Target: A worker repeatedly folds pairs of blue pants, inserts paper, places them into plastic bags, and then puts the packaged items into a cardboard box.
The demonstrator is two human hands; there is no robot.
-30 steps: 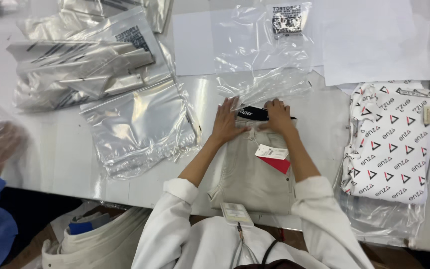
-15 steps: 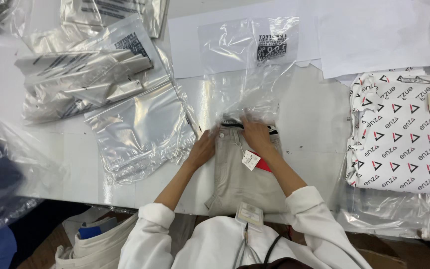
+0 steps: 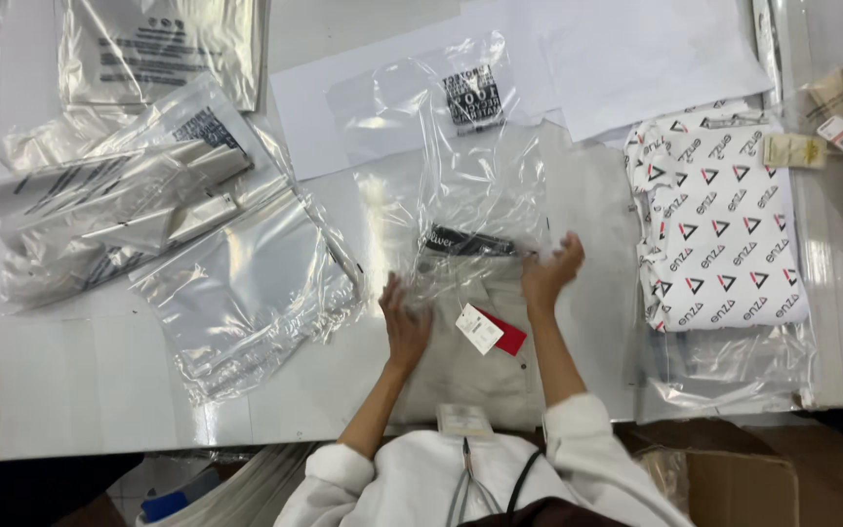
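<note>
While both hands' grip holds its clear bag [image 3: 461, 185], folded beige garment [image 3: 470, 361], red-and-white tags [image 3: 492, 330].

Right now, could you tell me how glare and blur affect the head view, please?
Head view: overhead light glares off the clear plastic bag and the pile of empty bags, washing out detail; the right hand is slightly motion-blurred at the fingers; the left hand, folded beige garment and white table are fairly sharp, with soft shadows.

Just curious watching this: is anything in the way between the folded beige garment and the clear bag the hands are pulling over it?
Nothing visible. The clear bag already covers the folded beige garment top, both hands at its mouth.
</note>
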